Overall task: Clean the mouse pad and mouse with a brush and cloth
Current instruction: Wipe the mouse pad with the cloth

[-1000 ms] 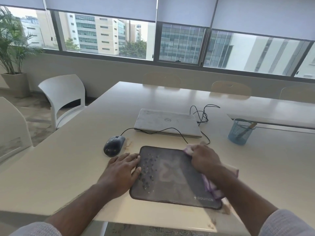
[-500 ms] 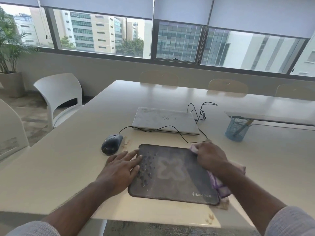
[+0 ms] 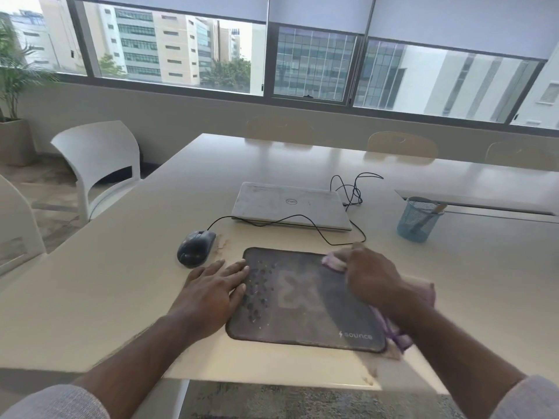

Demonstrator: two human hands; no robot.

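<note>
While the left hand point(image 3: 211, 293) lies flat, the right hand point(image 3: 373, 278) clamps the cloth point(image 3: 334, 261) on the mouse pad point(image 3: 302, 300) — mouse point(image 3: 196, 247) beside.

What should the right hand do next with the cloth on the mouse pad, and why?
Probably sweep the cloth leftward across the mouse pad. The right hand presses it at the far right corner, while spots still cover the pad's left part near the left hand, which lies flat on that edge, seemingly holding the pad steady.
</note>
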